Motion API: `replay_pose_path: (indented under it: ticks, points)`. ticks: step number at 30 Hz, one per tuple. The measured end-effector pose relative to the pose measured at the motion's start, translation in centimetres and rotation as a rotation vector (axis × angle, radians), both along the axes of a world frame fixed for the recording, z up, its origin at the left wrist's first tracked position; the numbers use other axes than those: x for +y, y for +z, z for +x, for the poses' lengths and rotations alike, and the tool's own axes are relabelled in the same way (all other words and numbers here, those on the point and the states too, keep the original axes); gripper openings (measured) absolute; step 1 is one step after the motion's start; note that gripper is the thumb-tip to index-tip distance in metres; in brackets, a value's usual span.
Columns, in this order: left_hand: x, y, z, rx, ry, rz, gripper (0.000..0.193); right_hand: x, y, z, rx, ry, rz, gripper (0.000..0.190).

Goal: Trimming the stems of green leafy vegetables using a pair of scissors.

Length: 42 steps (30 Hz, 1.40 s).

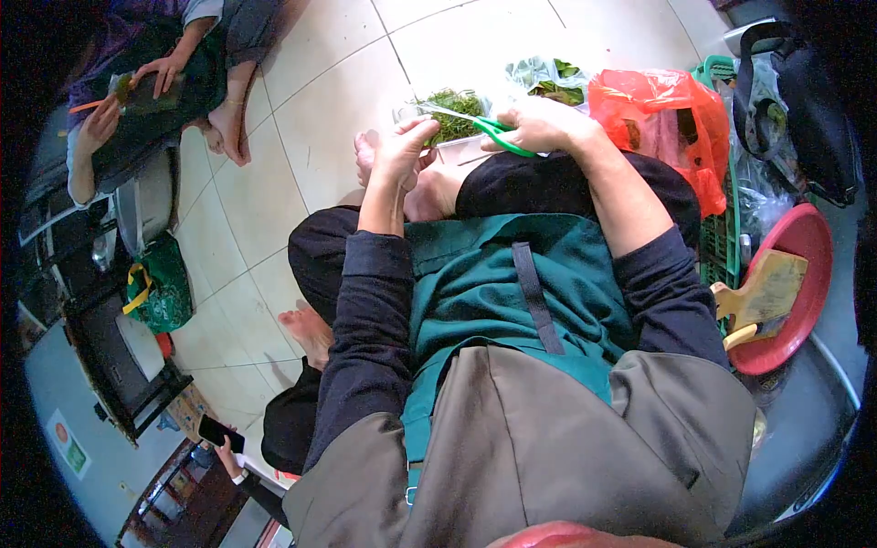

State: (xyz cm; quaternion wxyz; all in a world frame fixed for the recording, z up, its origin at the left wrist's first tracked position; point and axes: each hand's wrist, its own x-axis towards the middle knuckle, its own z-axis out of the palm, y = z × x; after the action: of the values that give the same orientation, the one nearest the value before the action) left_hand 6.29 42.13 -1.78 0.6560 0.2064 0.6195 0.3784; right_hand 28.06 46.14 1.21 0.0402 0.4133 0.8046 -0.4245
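My right hand [538, 125] holds green-handled scissors [495, 130], their blades pointing left over a container of cut greens [458, 116]. At the left edge of that container is my left hand [404, 147], its thumb and fingers pinched together near the blade tips. A little green shows under the left fingertips; whether it is held there cannot be made out. Behind my right hand lies a clear plastic bag of green leaves [558, 89]. Both hands are above my crossed legs, in front of the teal apron [479, 274].
Right of my knee are a red plastic bag [658, 103], a green plastic basket [719, 246] and a red basin [815, 246] with a wooden board [767, 294]. A person at upper left handles a small item; another at lower left holds a phone [220, 434].
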Motion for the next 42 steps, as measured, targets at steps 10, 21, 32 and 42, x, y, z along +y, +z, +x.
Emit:
replay_pose_path:
  ticks: [10,21,32,42]
  points:
    - [0.1,0.2,0.2,0.024,-0.03,-0.013,0.012,-0.1,-0.9,-0.1,-0.035,0.039,0.056,0.052]
    - [0.0,-0.3,-0.1,0.007,-0.038,-0.003,0.012,-0.1,-1.6,-0.2,0.042,-0.006,0.136,0.052]
    - [0.1,0.1,-0.2,-0.012,-0.039,-0.006,0.01,0.0,-0.3,-0.1,-0.064,0.018,-0.004,0.053]
    - [0.1,0.0,-0.2,-0.008,-0.064,-0.015,0.014,0.0,-0.3,-0.1,-0.056,-0.004,-0.003,0.053]
